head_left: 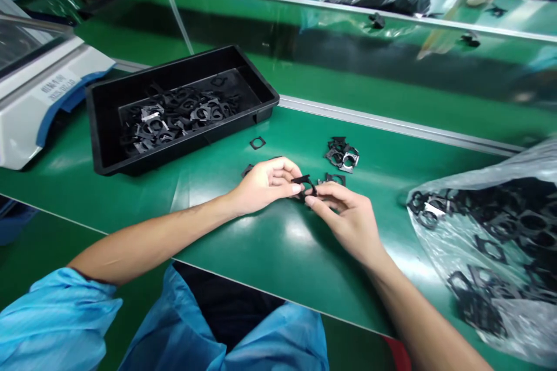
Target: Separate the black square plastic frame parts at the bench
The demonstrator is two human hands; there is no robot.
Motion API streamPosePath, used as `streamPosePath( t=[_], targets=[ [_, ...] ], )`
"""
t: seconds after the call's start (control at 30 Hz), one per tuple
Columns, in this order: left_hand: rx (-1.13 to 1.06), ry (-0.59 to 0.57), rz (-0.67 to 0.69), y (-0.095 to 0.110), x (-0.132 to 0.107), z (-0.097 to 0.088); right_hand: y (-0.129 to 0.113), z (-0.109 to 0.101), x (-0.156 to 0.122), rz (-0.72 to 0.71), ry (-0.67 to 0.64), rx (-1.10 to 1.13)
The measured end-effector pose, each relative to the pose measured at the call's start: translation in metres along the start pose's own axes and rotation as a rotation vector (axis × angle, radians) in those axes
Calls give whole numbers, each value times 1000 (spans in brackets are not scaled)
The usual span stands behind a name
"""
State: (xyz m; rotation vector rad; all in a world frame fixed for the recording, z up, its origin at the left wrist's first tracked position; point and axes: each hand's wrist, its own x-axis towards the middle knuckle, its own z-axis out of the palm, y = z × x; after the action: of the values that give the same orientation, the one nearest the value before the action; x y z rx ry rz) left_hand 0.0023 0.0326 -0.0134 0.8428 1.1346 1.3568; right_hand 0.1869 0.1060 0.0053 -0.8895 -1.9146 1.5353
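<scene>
At the centre of the frame, both hands meet over the green work mat (282,249). The left hand (265,185) has thumb and fingertips closed on a small black frame part (305,183), held just above the mat. The right hand (348,220) comes in from the lower right, and its fingers close on the same piece from the other side.

Just right of the hands and a little higher up lies a small heap of like parts (342,155), some showing silver. A single square frame (257,142) sits alone up and to the left.

In the upper left stands a black tray (99,127) with many such pieces (a loose jumble). Left of it is a white weighing scale (39,93). At the right edge, a clear plastic bag (491,185) holds more black parts.
</scene>
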Motion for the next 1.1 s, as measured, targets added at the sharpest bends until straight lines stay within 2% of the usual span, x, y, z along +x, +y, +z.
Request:
streamPosePath(
  t=[0.33,0.57,0.9,1.1],
  targets=[
    [-14,-40,-18,1,-1,-2,-4,0,0,35,30,82],
    [-30,-89,-57,4,-1,-1,-3,-3,1,137,-88,240],
    [-69,-74,-77,1,1,-4,-10,-4,1,102,-92,122],
    [-85,-75,-128,3,1,-4,-7,-2,-1,40,-29,70]
  ],
)
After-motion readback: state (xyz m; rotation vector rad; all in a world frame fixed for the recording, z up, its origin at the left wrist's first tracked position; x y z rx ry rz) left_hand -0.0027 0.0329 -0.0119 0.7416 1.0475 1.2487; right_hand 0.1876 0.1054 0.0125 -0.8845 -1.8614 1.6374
